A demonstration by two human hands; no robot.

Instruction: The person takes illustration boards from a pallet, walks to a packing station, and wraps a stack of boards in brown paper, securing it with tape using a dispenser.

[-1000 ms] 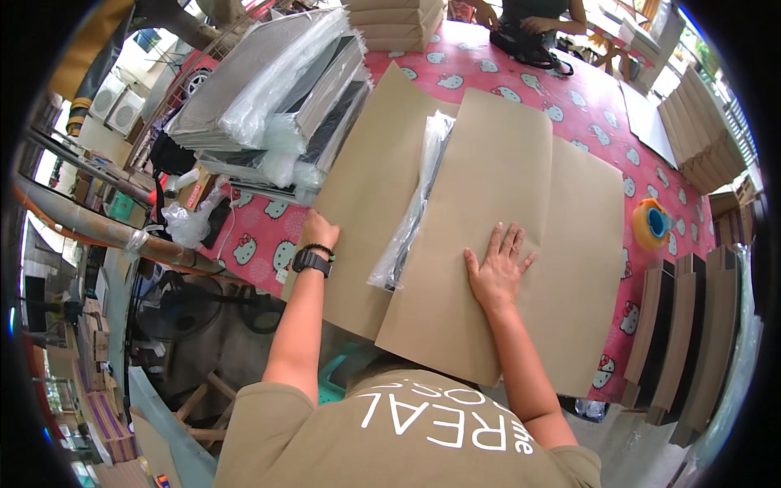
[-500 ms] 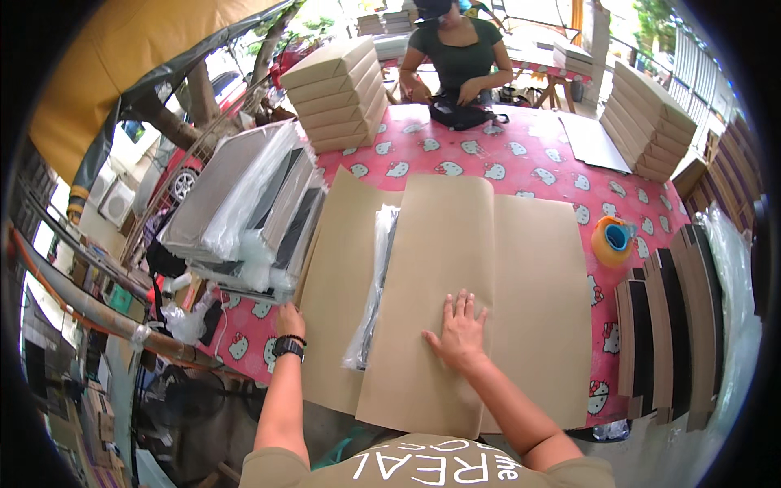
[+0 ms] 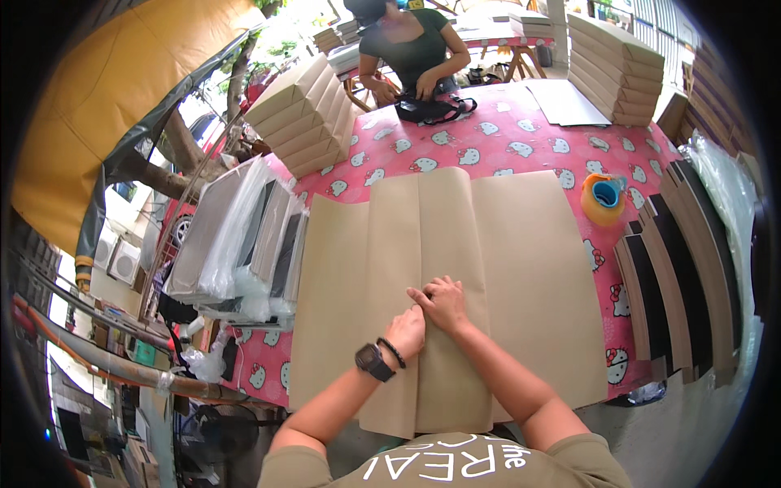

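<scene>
A large sheet of brown wrapping paper [image 3: 529, 268] lies on the pink patterned table [image 3: 504, 142], folded over a long flat item in its middle [image 3: 443, 236]. My left hand [image 3: 407, 329], with a black watch on the wrist, presses on the overlapping paper flap near the front. My right hand [image 3: 443, 301] rests right beside it on the same flap, fingers bent down onto the seam. The two hands touch each other. Neither hand grips anything.
Plastic-wrapped flat panels [image 3: 244, 244] are stacked at the left. Brown cardboard boxes [image 3: 305, 114] are piled at the back left and back right [image 3: 614, 69]. An orange tape roll [image 3: 604, 198] and dark boards [image 3: 675, 260] sit at the right. Another person [image 3: 411, 53] works at the far side.
The left paper flap has been folded over the plastic-wrapped item, which is now covered. My left hand moved from the left edge to the middle seam, joining my right hand.
</scene>
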